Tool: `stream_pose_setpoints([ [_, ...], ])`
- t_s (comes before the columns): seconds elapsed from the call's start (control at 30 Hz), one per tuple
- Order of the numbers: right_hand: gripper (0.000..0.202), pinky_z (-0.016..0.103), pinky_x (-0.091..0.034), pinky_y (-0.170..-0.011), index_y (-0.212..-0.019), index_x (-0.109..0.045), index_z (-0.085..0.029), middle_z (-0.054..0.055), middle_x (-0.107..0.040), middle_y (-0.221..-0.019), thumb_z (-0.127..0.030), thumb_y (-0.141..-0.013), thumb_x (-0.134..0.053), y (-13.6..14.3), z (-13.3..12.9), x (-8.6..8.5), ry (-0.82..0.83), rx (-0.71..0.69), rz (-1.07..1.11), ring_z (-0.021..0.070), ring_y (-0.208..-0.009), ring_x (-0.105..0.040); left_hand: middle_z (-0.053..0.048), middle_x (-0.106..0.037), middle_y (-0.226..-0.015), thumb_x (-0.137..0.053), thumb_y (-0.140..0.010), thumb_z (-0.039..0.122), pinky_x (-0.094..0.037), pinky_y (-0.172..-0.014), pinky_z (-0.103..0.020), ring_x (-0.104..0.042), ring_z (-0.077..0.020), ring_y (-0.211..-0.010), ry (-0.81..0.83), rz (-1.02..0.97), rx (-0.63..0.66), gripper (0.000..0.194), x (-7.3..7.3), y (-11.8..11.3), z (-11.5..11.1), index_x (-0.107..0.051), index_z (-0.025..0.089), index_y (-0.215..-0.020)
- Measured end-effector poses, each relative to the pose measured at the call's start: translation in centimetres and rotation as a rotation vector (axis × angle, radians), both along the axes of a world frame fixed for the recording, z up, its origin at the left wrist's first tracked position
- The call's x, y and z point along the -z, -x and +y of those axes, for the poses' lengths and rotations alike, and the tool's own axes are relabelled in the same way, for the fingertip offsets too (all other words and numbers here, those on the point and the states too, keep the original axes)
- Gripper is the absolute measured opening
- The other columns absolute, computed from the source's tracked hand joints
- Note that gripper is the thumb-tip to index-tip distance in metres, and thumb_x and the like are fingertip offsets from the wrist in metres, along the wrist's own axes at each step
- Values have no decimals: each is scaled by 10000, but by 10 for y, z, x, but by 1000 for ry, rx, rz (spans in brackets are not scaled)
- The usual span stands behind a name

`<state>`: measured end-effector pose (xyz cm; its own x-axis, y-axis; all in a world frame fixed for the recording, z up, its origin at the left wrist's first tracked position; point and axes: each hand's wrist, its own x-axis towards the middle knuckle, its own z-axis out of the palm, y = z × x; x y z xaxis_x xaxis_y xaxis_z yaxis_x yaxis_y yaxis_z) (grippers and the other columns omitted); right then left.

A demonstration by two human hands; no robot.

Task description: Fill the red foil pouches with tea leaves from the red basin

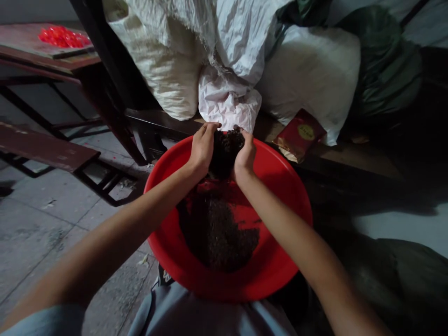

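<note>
Head view: holds a dark clump [226, 151] between left hand [203, 147] and right hand [245, 156], over the far side of a red basin [287, 186]. Curves the fingers of both hands around the clump from either side, with a gap only about as wide as the clump; cannot tell how the hidden fingertips sit or how firmly they press. Seems, as a judgement, partway through: one portion lifted in the hands, plenty left below.

Left in the basin: loose dark material [224, 233], spread over the middle and near part of the floor, with bare red plastic showing to the right. Cannot tell what the material is.

Beyond the rim, side by side: a cream sack [157, 70], a white sack [308, 74] and, farther right, a green sack [381, 65], contents hidden. In front of the white sack, on a ledge [346, 156]: a red packet [300, 134] with a gold oval, contents also hidden. Off to the left: a board [21, 39] bearing a pile of shiny red pieces [63, 36].
</note>
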<state>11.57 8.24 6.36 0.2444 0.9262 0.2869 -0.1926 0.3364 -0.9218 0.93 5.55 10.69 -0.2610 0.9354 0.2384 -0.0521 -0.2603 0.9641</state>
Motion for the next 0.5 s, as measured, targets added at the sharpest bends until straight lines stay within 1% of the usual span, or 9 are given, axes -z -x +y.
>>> stream_pose_setpoints([
  [0.07,534,395,-458,-1109,-1174,-689,-187,84,-695,-1246,-551,-966,-358,1,-1,-3,-20,21,-8,217,-1255,-614,-54,-730,-1081,-481,-972,360,-520,-984,-329,-654,-212,-1069,-6,4,-11,291,4,1,3,-713,184,-971],
  [0.13,498,380,-484,-1066,-1113,-689,-173,86,-705,-1186,-515,-967,-357,3,-2,-7,-6,11,-44,211,-1208,-636,-58,-735,-1052,-475,-968,333,-512,-976,-325,-657,-205,-1035,-19,44,-20,295,6,3,4,-721,174,-936],
  [0.2,504,372,-512,-1014,-1082,-682,-168,86,-713,-1109,-516,-978,-334,3,-5,-11,21,-40,-96,209,-1164,-654,-57,-737,-985,-493,-950,295,-508,-956,-314,-661,-193,-979,-53,119,1,267,5,8,3,-720,168,-890],
  [0.27,522,365,-530,-977,-1054,-688,-177,80,-722,-1044,-531,-992,-310,0,-11,-17,29,-116,-158,206,-1131,-666,-51,-732,-927,-511,-937,271,-512,-922,-300,-660,-179,-922,-86,219,64,243,1,16,-3,-726,167,-894],
  [0.33,497,359,-536,-963,-1011,-702,-192,68,-733,-1002,-533,-996,-340,-10,-22,-27,8,-178,-227,201,-1095,-675,-48,-731,-934,-526,-935,266,-516,-886,-285,-659,-172,-903,-89,337,114,240,-8,28,-16,-741,163,-962],
  [0.4,435,358,-533,-962,-981,-711,-206,53,-745,-990,-511,-990,-401,-27,-35,-36,-41,-188,-297,194,-1055,-682,-54,-740,-1006,-548,-940,276,-514,-867,-270,-662,-174,-937,-79,455,120,250,-17,42,-35,-748,159,-1036],
  [0.47,369,360,-522,-974,-982,-717,-219,41,-751,-1010,-470,-984,-446,-54,-47,-37,-99,-116,-367,188,-1029,-685,-46,-747,-1053,-568,-957,298,-509,-860,-264,-665,-171,-951,-57,562,94,253,-19,59,-58,-750,173,-1081],
  [0.5,347,362,-516,-977,-985,-719,-225,38,-750,-1018,-451,-982,-456,-69,-52,-32,-111,-54,-404,187,-1016,-685,-32,-751,-1050,-572,-966,306,-509,-863,-267,-667,-166,-938,-41,604,68,246,-15,67,-70,-750,191,-1091],
])
